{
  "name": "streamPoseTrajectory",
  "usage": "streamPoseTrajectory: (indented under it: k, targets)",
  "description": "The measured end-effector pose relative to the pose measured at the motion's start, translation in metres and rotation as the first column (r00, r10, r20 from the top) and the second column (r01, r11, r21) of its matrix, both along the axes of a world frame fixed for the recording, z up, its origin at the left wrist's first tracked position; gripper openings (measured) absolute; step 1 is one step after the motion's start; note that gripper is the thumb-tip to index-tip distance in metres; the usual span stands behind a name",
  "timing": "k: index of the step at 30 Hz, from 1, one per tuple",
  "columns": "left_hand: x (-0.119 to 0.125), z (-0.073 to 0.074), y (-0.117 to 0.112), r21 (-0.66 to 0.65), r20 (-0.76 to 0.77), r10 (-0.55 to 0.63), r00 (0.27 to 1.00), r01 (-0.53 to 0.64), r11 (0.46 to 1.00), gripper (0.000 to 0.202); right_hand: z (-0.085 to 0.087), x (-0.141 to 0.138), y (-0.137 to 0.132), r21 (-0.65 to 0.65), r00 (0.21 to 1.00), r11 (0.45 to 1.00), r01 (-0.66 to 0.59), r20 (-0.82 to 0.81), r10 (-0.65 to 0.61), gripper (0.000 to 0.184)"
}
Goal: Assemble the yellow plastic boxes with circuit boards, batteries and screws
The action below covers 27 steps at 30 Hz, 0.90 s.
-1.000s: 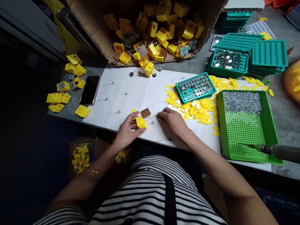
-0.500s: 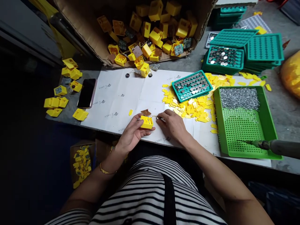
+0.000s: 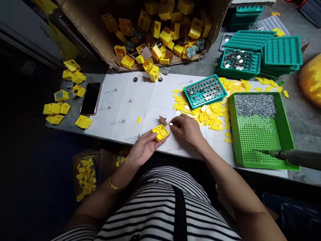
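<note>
In my left hand (image 3: pixel 143 147) is a small yellow plastic housing (image 3: pixel 161 133), tilted with its hollow side facing up. A brown circuit board (image 3: pixel 163 120) stands out at the housing's far edge, beside thin wires. My right hand (image 3: pixel 187 130) pinches a small round silver disc (image 3: pixel 171 124) just right of the housing; the disc looks joined to a wire. One flat yellow piece (image 3: pixel 138 119) lies on the white paper (image 3: pixel 117 100) to the left. A teal tray (image 3: pixel 205 91) of round metal discs rests beyond my right hand, on a pile of flat yellow pieces (image 3: pixel 213 117).
A cardboard box (image 3: pixel 85 30) of yellow housings stands at the back. On the left are a phone (image 3: pixel 91 98) and several housings (image 3: pixel 60 108). To the right, a green basket (image 3: pixel 265 134) holds metal screws under a power screwdriver (image 3: pixel 298 156). Teal trays (image 3: pixel 283 50) are stacked behind.
The yellow housing has turned and moved slightly right in my left hand, and the brown board has shifted right with it. My right hand has moved a little right, with the disc showing.
</note>
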<state>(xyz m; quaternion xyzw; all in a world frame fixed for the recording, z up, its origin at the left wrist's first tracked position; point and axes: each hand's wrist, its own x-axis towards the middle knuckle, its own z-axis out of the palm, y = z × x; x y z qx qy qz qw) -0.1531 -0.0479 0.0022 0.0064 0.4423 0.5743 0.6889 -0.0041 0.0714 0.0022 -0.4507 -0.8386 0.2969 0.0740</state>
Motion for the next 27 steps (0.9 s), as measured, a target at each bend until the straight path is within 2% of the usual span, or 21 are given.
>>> streamPoseTrajectory:
  k: [3, 5, 7, 9, 11, 12, 14, 17, 19, 22, 27]
  targets:
    - [0.007, 0.002, 0.002, -0.028, 0.083, -0.003, 0.997, 0.005, 1.0, 0.026, -0.004, 0.009, 0.005, -0.218, 0.976, 0.973, 0.074, -0.186, -0.116, 0.014]
    - [0.013, 0.004, 0.005, -0.028, 0.11, -0.012, 0.994, 0.016, 0.999, 0.034, -0.005, 0.018, 0.004, -0.425, 0.922, 0.902, 0.075, -0.314, -0.225, 0.019]
    - [0.019, 0.005, 0.007, -0.029, 0.105, -0.007, 0.994, 0.01, 1.0, 0.038, -0.003, 0.028, -0.001, -0.59, 0.865, 0.805, 0.055, -0.375, -0.333, 0.029]
    - [0.025, 0.006, 0.011, -0.026, 0.075, 0.011, 0.997, -0.009, 1.0, 0.039, 0.002, 0.035, -0.01, -0.688, 0.828, 0.725, 0.043, -0.381, -0.411, 0.036]
    - [0.031, 0.006, 0.014, -0.01, 0.031, 0.025, 0.999, -0.025, 1.0, 0.04, 0.009, 0.039, -0.02, -0.716, 0.815, 0.698, 0.014, -0.396, -0.422, 0.037]
    - [0.034, 0.006, 0.015, 0.001, 0.008, 0.021, 1.0, -0.021, 1.0, 0.04, 0.012, 0.04, -0.025, -0.701, 0.813, 0.713, 0.001, -0.414, -0.409, 0.036]
    - [0.04, 0.006, 0.017, 0.025, -0.032, -0.005, 0.999, 0.006, 1.0, 0.039, 0.018, 0.04, -0.033, -0.622, 0.823, 0.783, -0.002, -0.446, -0.352, 0.032]
    - [0.048, 0.007, 0.017, 0.057, -0.059, -0.044, 0.997, 0.047, 0.997, 0.038, 0.023, 0.038, -0.04, -0.416, 0.875, 0.907, 0.058, -0.416, -0.247, 0.021]
    - [0.05, 0.008, 0.017, 0.071, -0.067, -0.048, 0.997, 0.053, 0.996, 0.038, 0.026, 0.037, -0.042, -0.285, 0.923, 0.956, 0.066, -0.346, -0.167, 0.015]
    - [0.051, 0.009, 0.016, 0.089, -0.09, -0.054, 0.995, 0.062, 0.994, 0.039, 0.032, 0.037, -0.042, -0.177, 0.973, 0.984, 0.016, -0.224, -0.056, 0.012]
    - [0.054, 0.009, 0.012, 0.123, -0.138, -0.059, 0.989, 0.076, 0.99, 0.042, 0.045, 0.035, -0.042, -0.134, 0.999, 0.99, -0.034, -0.045, 0.029, 0.011]
